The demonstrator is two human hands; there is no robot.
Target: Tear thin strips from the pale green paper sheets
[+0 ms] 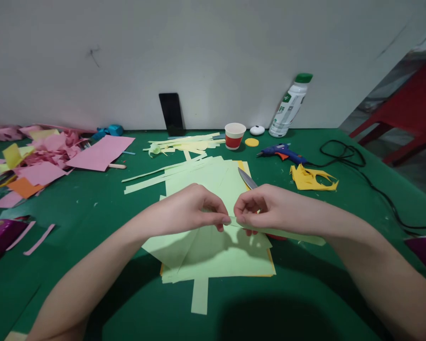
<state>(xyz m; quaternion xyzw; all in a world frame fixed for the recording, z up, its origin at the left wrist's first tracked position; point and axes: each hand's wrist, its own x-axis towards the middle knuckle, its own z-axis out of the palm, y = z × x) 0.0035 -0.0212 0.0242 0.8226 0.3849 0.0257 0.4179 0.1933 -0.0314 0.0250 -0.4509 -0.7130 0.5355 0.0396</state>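
Both hands pinch a pale green paper strip (291, 233) near one of its ends, above a stack of pale green paper sheets (213, 258). My left hand (195, 208) closes thumb and fingers on the strip's end. Close beside it, my right hand (262, 208) grips the same strip, whose long tail runs right beneath my right wrist. Scissors (246, 178) lie on the stack behind my right hand, one blade showing and the handles partly hidden. Another short green strip (199, 296) pokes out from the stack's near edge.
Cut strips (188, 142), a paper cup (235, 136) and a leaning phone (171, 113) stand or lie along the wall. Rightward are a tilted bottle (289, 106), a glue gun (284, 152) with a black cord, and yellow scrap (312, 179). Pink paper (101, 152) lies left.
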